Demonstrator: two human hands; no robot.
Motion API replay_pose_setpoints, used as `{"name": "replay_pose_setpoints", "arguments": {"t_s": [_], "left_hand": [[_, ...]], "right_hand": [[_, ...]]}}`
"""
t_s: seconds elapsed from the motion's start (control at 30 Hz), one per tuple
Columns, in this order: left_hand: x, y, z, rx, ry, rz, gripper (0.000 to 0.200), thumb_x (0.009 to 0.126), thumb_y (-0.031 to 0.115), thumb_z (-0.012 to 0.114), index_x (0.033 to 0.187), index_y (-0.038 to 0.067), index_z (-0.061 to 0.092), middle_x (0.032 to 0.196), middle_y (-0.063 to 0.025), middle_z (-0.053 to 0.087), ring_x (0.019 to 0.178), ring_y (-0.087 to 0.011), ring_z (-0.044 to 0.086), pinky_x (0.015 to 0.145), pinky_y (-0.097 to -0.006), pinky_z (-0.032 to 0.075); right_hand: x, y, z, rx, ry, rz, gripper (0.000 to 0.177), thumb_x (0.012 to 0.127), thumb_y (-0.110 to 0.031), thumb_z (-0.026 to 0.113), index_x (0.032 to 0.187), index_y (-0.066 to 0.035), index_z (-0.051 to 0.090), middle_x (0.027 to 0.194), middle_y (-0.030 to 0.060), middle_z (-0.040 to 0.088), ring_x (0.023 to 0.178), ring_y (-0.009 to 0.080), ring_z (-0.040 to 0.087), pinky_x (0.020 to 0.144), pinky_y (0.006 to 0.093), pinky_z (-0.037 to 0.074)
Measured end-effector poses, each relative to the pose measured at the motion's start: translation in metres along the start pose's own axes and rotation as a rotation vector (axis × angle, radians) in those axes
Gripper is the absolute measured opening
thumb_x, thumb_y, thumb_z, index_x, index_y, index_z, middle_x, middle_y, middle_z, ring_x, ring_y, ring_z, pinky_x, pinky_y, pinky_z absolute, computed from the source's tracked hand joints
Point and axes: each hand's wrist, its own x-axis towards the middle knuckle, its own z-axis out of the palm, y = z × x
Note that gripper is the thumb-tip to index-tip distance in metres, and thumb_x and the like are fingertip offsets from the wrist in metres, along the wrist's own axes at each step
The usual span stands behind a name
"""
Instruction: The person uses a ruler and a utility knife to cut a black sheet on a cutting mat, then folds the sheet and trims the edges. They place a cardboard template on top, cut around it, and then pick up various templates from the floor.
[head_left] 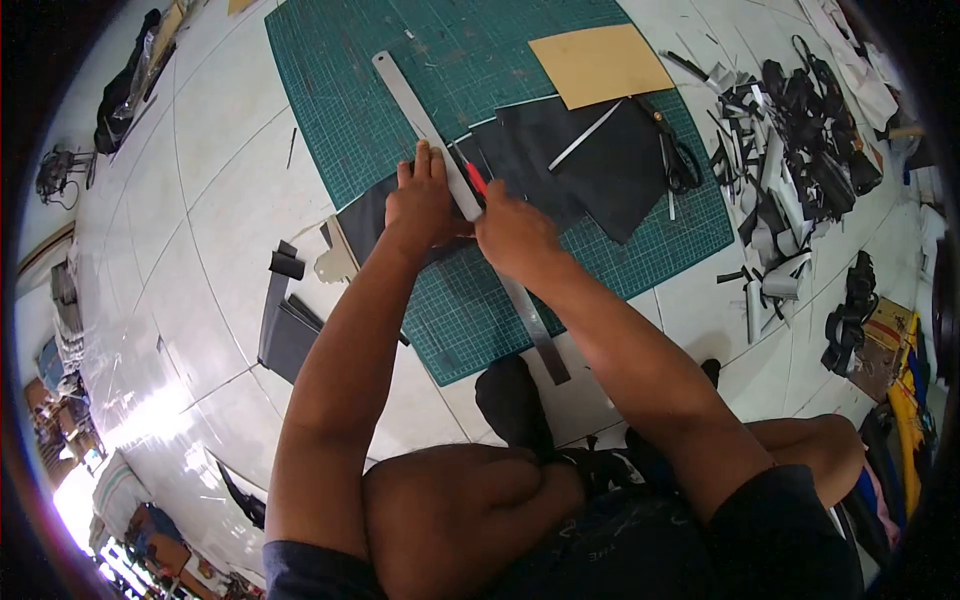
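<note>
My left hand (420, 203) lies with its fingers stretched out, pressing on a long metal ruler (400, 92) that crosses the black sheet material (365, 210) at a slant. Close beside it, my right hand (515, 232) is closed around a red cutter knife (477, 180), held along the ruler's right edge. The knife's tip is too small to make out. More black sheet (625, 150) spreads to the right, with a thin pale strip (585, 135) on top. All of this rests on a green cutting mat (330, 90).
Scissors (682, 165) with black handles and a tan card (600, 65) lie at the mat's right side. Beyond is a heap of black and white offcuts (790, 160). Folded black pieces (290, 330) lie on the tiled floor (225, 250) at left. My foot (510, 395) is near the ruler's lower end.
</note>
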Motion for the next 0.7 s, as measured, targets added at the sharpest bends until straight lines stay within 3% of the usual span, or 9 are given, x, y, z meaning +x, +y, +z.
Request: {"name": "replay_pose_setpoints", "arguments": {"t_s": [0.27, 0.4, 0.6, 0.63, 0.7], "left_hand": [[0.002, -0.002, 0.006, 0.023, 0.063, 0.012, 0.125, 0.061, 0.051, 0.088, 0.152, -0.002, 0.021, 0.160, -0.0180, 0.022, 0.141, -0.0437, 0.034, 0.099, -0.0461, 0.053], [0.005, -0.004, 0.009, 0.023, 0.064, 0.030, 0.128, 0.058, 0.053, 0.090, 0.151, -0.002, 0.022, 0.161, -0.0175, 0.020, 0.142, -0.0432, 0.034, 0.100, -0.0470, 0.053], [-0.002, 0.001, -0.003, -0.025, 0.033, 0.007, 0.132, 0.054, 0.053, 0.091, 0.152, -0.001, 0.021, 0.161, -0.0172, 0.019, 0.143, -0.0428, 0.032, 0.103, -0.0481, 0.050], [-0.001, 0.002, -0.007, -0.047, -0.030, 0.000, 0.136, 0.057, 0.061, 0.089, 0.155, 0.000, 0.017, 0.162, -0.0205, 0.015, 0.145, -0.0446, 0.027, 0.112, -0.0511, 0.041], [-0.001, 0.001, -0.003, -0.058, -0.025, 0.012, 0.136, 0.056, 0.060, 0.090, 0.155, 0.000, 0.017, 0.162, -0.0206, 0.014, 0.145, -0.0447, 0.025, 0.113, -0.0522, 0.038]], "right_hand": [[0.026, -0.002, 0.016, -0.036, 0.007, -0.042, 0.036, 0.097, -0.018, 0.051, 0.125, 0.004, 0.043, 0.118, 0.0278, 0.065, 0.109, 0.0410, 0.065, 0.094, 0.0502, 0.052], [0.029, -0.017, -0.010, -0.019, -0.138, 0.046, 0.038, 0.098, -0.016, 0.048, 0.129, 0.005, 0.042, 0.120, 0.0273, 0.064, 0.112, 0.0405, 0.064, 0.095, 0.0503, 0.051], [-0.024, 0.027, 0.010, -0.104, -0.167, 0.058, 0.035, 0.098, -0.017, 0.048, 0.127, 0.003, 0.046, 0.117, 0.0285, 0.065, 0.110, 0.0416, 0.065, 0.094, 0.0525, 0.050], [-0.028, 0.031, 0.005, -0.103, -0.151, 0.061, 0.035, 0.098, -0.019, 0.049, 0.126, 0.002, 0.047, 0.116, 0.0281, 0.065, 0.109, 0.0413, 0.065, 0.092, 0.0521, 0.050], [-0.036, 0.032, -0.003, -0.101, -0.135, 0.054, 0.035, 0.098, -0.022, 0.050, 0.125, 0.000, 0.047, 0.113, 0.0274, 0.066, 0.107, 0.0408, 0.066, 0.089, 0.0514, 0.051]]}}
